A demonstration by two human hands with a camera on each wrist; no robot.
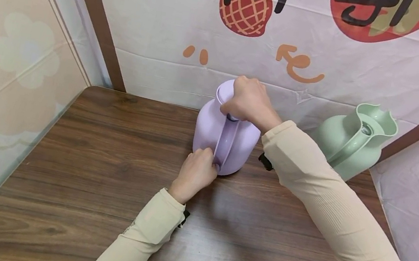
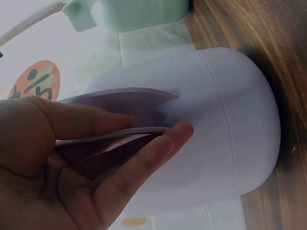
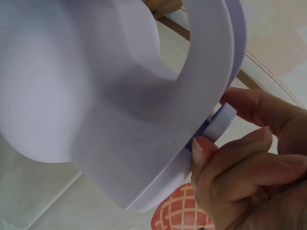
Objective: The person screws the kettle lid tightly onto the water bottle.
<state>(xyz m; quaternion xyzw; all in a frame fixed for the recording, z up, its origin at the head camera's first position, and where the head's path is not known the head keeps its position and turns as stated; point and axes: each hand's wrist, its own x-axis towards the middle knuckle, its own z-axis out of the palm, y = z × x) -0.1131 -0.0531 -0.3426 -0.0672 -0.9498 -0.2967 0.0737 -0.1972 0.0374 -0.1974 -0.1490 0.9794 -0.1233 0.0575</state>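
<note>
1. Wall sheet (image 1: 158, 15) behind our table (image 1: 95, 167): shoving could've bumped the purple jug (image 1: 209, 126), upright near the far edge, into it. We had open room left and up front.
2. Green jug (image 1: 350, 145), right: our right sleeve (image 1: 311, 170) crossed in front, so elbows could've clipped it.
3. Handle (image 1: 227, 138): our left hand (image 1: 197, 172) pinched it low; slipping might've let things twist.
4. Tiny tab (image 3: 221, 123): right hand (image 1: 249, 100) pinched it; yanking could've caused tipping.

From afar I see the right hand (image 3: 256, 165) pinching a small lilac tab (image 3: 221, 123) at the rim (image 3: 156, 179) of the lilac jug (image 3: 45, 91), beside its curved handle (image 3: 211, 52).
</note>
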